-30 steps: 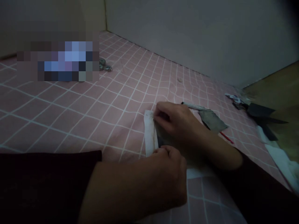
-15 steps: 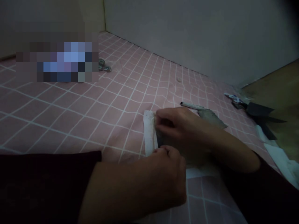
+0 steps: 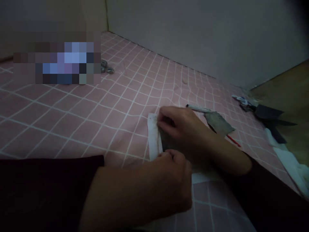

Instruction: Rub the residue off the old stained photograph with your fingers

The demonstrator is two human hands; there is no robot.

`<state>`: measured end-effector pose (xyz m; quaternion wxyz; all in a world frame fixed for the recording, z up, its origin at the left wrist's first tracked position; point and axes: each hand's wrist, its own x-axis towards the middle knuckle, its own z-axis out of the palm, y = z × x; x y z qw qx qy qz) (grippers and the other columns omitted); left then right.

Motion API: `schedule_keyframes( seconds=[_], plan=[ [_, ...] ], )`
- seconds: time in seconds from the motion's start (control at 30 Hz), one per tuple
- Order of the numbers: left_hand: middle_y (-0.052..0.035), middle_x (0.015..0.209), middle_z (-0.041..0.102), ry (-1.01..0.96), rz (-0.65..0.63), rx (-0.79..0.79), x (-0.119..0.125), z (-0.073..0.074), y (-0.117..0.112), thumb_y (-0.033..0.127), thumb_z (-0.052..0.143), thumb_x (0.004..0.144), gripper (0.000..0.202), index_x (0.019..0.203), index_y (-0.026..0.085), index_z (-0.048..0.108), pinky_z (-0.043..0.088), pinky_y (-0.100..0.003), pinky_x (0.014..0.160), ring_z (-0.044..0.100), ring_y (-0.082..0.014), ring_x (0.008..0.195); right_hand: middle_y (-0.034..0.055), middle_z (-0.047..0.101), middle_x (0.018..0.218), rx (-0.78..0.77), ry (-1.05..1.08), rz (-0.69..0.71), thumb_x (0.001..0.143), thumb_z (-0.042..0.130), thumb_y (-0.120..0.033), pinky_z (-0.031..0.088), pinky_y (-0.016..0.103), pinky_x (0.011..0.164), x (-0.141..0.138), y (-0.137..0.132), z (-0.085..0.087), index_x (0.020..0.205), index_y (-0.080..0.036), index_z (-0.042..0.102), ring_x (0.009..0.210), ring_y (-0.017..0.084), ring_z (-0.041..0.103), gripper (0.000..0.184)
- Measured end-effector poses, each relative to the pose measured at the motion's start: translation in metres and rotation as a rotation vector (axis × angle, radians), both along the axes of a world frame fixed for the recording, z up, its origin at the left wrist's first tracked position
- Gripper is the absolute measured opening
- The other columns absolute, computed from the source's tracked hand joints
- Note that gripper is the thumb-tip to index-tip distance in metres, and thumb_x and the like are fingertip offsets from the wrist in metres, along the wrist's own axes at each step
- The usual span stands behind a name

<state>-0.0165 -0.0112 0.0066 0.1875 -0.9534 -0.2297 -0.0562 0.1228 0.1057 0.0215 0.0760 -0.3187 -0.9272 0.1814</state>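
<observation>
White paper strip (image 3: 153,137) is lying on a pink checked cloth (image 3: 96,125), its long axis running away from the person and leaning slightly left at the far end. Its left edge is bare, with open cloth stretching far to the left. Along its right edge, a dark grey sheet (image 3: 165,141) is tucked partly beneath the hands, and a wider white sheet (image 3: 205,178) is showing below them.

The right hand (image 3: 181,127) is reaching in from the right, palm down, with its fingers (image 3: 166,117) curling narrowly over the strip's upper right edge. The left hand (image 3: 169,175) is coming in from the lower left, its fingertips (image 3: 166,154) bunching near the strip's near end. Both hands are working close together, but I cannot tell whether they are pinching the strip or only pressing on it.

Beyond the right hand, a grey scrap (image 3: 218,123) is lying beside a slim pale tube (image 3: 198,108), and a thin red stick (image 3: 233,140) is poking out near the right forearm. Further right, black pieces (image 3: 269,112) and a crumpled wrapper (image 3: 242,101) are resting near the cloth's far corner. A white cloth (image 3: 293,169) is lying along the right edge. Small metal bits (image 3: 106,67) are sitting far off by the wall (image 3: 205,32).
</observation>
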Motion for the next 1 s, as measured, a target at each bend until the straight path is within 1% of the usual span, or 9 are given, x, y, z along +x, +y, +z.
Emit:
schedule_keyframes(
  seconds=[0.1, 0.23, 0.4, 0.5, 0.6, 0.77, 0.9, 0.93, 1.0],
  plan=[
    [-0.0086, 0.082, 0.063, -0.017, -0.01, -0.006, 0.007, -0.004, 0.001, 0.016, 0.047, 0.092, 0.018, 0.082, 0.015, 0.062, 0.044, -0.033, 0.065, 0.055, -0.0175, 0.071, -0.0013, 0.056, 0.071, 0.041, 0.033, -0.028, 0.086, 0.051, -0.009, 0.034, 0.026, 0.061, 0.0, 0.001, -0.002, 0.078, -0.02, 0.051, 0.063, 0.012, 0.049, 0.014],
    [-0.0091, 0.078, 0.063, -0.018, -0.019, 0.011, 0.01, -0.007, 0.002, 0.015, 0.045, 0.092, 0.021, 0.081, 0.014, 0.063, 0.042, -0.033, 0.06, 0.054, -0.0175, 0.066, -0.0028, 0.056, 0.068, -0.148, -0.107, 0.124, 0.086, 0.053, -0.011, 0.033, 0.025, 0.059, 0.003, 0.0, 0.004, 0.072, -0.019, 0.052, 0.062, 0.011, 0.048, 0.016],
    [-0.0082, 0.08, 0.063, -0.015, 0.003, 0.015, 0.007, -0.007, 0.001, 0.014, 0.047, 0.091, 0.017, 0.083, 0.016, 0.061, 0.043, -0.034, 0.064, 0.054, -0.0178, 0.07, -0.0004, 0.058, 0.072, 0.013, 0.005, -0.031, 0.089, 0.05, -0.012, 0.034, 0.027, 0.062, 0.002, 0.001, 0.003, 0.078, -0.02, 0.051, 0.064, 0.013, 0.05, 0.013],
    [-0.0099, 0.075, 0.061, -0.036, 0.015, 0.021, 0.011, -0.011, 0.001, 0.016, 0.046, 0.089, 0.018, 0.079, 0.014, 0.061, 0.04, -0.034, 0.056, 0.053, -0.0197, 0.064, -0.0017, 0.057, 0.07, -0.083, -0.076, 0.068, 0.086, 0.053, -0.011, 0.034, 0.026, 0.06, 0.003, 0.001, 0.006, 0.073, -0.02, 0.05, 0.062, 0.012, 0.049, 0.016],
    [-0.0112, 0.082, 0.064, -0.008, -0.014, 0.008, 0.016, -0.014, 0.002, 0.016, 0.045, 0.09, 0.018, 0.08, 0.015, 0.061, 0.043, -0.035, 0.063, 0.055, -0.0194, 0.068, -0.0027, 0.056, 0.067, -0.171, -0.154, 0.143, 0.086, 0.054, -0.013, 0.033, 0.026, 0.059, 0.005, 0.0, 0.009, 0.07, -0.02, 0.051, 0.061, 0.011, 0.048, 0.018],
    [-0.0085, 0.076, 0.061, -0.026, 0.02, 0.008, 0.014, -0.012, 0.002, 0.016, 0.046, 0.09, 0.019, 0.081, 0.015, 0.063, 0.044, -0.034, 0.062, 0.054, -0.0182, 0.066, -0.0017, 0.057, 0.071, -0.014, -0.006, -0.022, 0.087, 0.051, -0.011, 0.033, 0.027, 0.061, 0.002, 0.001, 0.005, 0.077, -0.02, 0.052, 0.063, 0.012, 0.049, 0.014],
    [-0.0067, 0.083, 0.064, -0.002, -0.002, 0.032, 0.003, -0.004, 0.0, 0.017, 0.048, 0.092, 0.018, 0.08, 0.017, 0.062, 0.046, -0.033, 0.069, 0.056, -0.0171, 0.074, -0.0036, 0.056, 0.068, -0.173, -0.156, 0.172, 0.086, 0.054, -0.012, 0.033, 0.025, 0.06, 0.006, 0.0, 0.01, 0.07, -0.02, 0.051, 0.062, 0.01, 0.048, 0.017],
    [-0.0066, 0.085, 0.065, 0.002, -0.003, 0.035, 0.002, -0.003, 0.0, 0.017, 0.049, 0.092, 0.017, 0.081, 0.017, 0.062, 0.046, -0.033, 0.071, 0.056, -0.0171, 0.076, -0.0036, 0.056, 0.068, -0.181, -0.168, 0.188, 0.086, 0.054, -0.012, 0.033, 0.025, 0.06, 0.007, -0.001, 0.011, 0.07, -0.02, 0.051, 0.062, 0.01, 0.048, 0.018],
    [-0.007, 0.085, 0.065, -0.005, -0.008, 0.035, 0.003, -0.003, 0.001, 0.018, 0.049, 0.092, 0.017, 0.08, 0.017, 0.061, 0.046, -0.033, 0.071, 0.056, -0.0171, 0.076, -0.0029, 0.057, 0.071, -0.094, -0.128, 0.113, 0.088, 0.052, -0.012, 0.033, 0.025, 0.061, 0.008, -0.001, 0.012, 0.072, -0.019, 0.051, 0.063, 0.01, 0.047, 0.017]
  ],
)
